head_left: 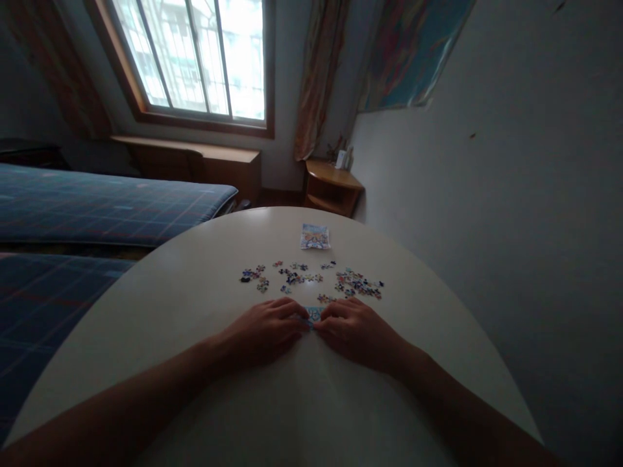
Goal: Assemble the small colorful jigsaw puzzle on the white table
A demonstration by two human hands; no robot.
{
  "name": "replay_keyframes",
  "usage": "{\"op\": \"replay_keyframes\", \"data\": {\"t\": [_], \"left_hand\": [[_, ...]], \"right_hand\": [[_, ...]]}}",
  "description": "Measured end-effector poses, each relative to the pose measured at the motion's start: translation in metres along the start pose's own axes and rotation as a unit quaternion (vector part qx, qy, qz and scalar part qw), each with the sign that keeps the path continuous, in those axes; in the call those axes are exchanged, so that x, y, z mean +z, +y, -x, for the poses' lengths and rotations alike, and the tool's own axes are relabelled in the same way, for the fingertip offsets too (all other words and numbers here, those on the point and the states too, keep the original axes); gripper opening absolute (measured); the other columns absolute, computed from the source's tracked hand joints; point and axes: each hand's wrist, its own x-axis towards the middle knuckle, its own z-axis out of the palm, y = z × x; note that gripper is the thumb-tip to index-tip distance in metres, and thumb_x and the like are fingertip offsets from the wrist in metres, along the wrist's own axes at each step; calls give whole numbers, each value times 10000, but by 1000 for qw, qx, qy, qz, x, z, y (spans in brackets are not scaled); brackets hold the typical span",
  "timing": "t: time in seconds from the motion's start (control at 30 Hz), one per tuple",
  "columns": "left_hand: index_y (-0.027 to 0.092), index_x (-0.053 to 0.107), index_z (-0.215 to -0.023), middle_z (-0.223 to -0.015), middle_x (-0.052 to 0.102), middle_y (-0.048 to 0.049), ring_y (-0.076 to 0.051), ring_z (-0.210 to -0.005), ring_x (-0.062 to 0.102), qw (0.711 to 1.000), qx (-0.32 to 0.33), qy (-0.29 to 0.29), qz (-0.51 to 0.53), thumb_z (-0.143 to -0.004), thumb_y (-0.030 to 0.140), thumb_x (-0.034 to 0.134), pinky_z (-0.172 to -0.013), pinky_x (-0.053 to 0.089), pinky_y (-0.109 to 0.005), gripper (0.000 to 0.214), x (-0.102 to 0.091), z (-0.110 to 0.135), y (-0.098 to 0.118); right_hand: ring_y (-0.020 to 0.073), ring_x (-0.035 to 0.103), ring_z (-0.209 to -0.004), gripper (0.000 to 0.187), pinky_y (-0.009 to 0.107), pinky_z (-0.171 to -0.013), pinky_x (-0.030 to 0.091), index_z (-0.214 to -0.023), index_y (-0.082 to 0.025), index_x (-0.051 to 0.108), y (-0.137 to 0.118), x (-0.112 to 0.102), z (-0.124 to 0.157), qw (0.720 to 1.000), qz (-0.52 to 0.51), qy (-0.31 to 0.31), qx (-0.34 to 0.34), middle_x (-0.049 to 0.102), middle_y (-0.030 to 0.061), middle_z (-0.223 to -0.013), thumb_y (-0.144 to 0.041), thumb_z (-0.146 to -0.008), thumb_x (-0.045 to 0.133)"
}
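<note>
Between my hands lies a small joined section of jigsaw puzzle [315, 314], light blue with a pattern, on the white table. My left hand [272, 326] has its fingers curled onto the left side of this section. From the other side, my right hand [353, 327] grips the right edge with fingers and thumb drawn together. The fingers cover parts of the section's edges. Just beyond the hands are loose jigsaw pieces, in a left group [254, 275], a middle group [294, 277] and a right group [357, 284].
A small picture sheet or packet [315, 237] lies farther back on the round white table [204, 250]. Beds with blue plaid covers [107, 201] stand to the left. A wooden corner cabinet [333, 175] is behind the table, and a wall [491, 194] runs along the right.
</note>
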Motion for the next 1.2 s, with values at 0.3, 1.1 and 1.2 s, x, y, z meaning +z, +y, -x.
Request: {"op": "replay_keyframes", "data": {"t": [0.3,1.1,1.2], "left_hand": [[191,632,-1164,-1207,636,-105,-293,-1109,588,920,-356,32,-162,-945,310,493,-864,532,-424,286,-44,17,-45],[229,661,-1001,-1030,699,-71,-229,-888,663,887,-441,-89,-105,-869,300,507,-685,459,-292,214,-56,26,-59],[240,661,-1017,-1006,711,-64,-221,-874,669,883,-450,-90,-99,-874,299,515,-678,454,-282,212,-57,25,-57]], "right_hand": [[161,668,-837,124,311,-771,475,-965,-228,696,2,1,0,1000,-26,11,0,719,42,-934,-218,-936,576],[200,648,-969,208,386,-857,509,-1113,-231,667,4,7,1,999,-30,4,15,695,73,-1069,-222,-963,523],[196,641,-977,213,384,-864,513,-1124,-228,663,6,8,2,999,-41,8,12,689,75,-1072,-227,-967,519]]}}
